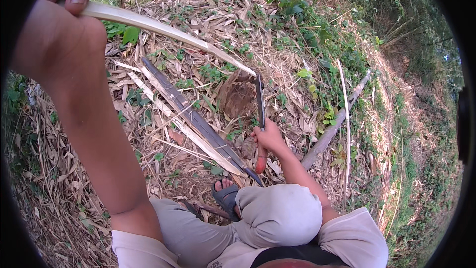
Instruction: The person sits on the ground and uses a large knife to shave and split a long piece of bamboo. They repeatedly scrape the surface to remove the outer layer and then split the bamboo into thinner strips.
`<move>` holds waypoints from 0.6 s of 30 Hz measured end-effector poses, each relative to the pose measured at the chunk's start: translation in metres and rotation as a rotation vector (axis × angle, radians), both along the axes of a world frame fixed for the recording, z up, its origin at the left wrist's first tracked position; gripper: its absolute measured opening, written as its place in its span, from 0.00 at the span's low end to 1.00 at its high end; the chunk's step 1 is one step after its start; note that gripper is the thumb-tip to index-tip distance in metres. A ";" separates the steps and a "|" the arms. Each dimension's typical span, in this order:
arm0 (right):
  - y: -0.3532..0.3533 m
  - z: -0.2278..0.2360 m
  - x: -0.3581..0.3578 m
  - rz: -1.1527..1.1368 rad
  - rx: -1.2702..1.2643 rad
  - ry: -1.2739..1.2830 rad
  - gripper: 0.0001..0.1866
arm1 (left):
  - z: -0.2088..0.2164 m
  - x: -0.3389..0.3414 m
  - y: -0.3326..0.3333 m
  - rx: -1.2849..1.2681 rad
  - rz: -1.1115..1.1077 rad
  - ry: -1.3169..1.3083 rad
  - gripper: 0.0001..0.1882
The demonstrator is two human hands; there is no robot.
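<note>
Raised at the upper left, my left hand is closed around one end of a long, pale split strip, which looks like bamboo or wood. The strip slopes down to the right, and its far end meets the upper part of a knife blade above a weathered stump. My right hand grips the knife low down, where blade and handle join. Its reddish-orange handle sticks out below my fingers. Whether the edge is cutting into the strip, I cannot tell.
Left of the stump lie a dark split length and several pale strips, reaching toward my sandalled foot. A grey pole and a thin pale stick lie to the right. Dry leaves and green plants cover the sloping ground.
</note>
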State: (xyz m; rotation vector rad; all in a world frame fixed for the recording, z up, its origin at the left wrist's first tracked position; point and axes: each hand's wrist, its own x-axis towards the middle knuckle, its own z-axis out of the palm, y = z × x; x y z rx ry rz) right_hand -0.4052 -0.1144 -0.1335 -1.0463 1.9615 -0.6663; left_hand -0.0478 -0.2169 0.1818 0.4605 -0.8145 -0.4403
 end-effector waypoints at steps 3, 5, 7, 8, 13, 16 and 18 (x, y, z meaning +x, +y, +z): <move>-0.003 0.014 0.012 -0.021 -0.019 -0.110 0.15 | 0.001 0.004 0.000 0.023 0.016 -0.062 0.36; -0.006 0.031 0.020 -0.024 -0.001 -0.130 0.09 | 0.001 0.006 -0.003 0.025 -0.048 0.055 0.32; -0.010 0.058 0.025 0.015 -0.016 -0.169 0.15 | 0.000 0.008 -0.006 -0.016 -0.050 0.033 0.31; -0.009 0.074 0.030 -0.026 0.035 -0.186 0.18 | -0.002 0.009 -0.007 0.000 -0.057 0.045 0.31; 0.018 0.152 0.064 0.151 -0.316 -0.305 0.13 | -0.011 0.020 -0.012 -0.046 -0.058 -0.049 0.25; 0.021 0.164 0.083 0.324 -0.682 -0.087 0.17 | -0.010 0.025 -0.013 -0.097 -0.105 -0.095 0.21; 0.011 0.151 0.086 0.421 -0.902 0.308 0.16 | -0.007 0.023 -0.012 -0.136 -0.160 -0.084 0.18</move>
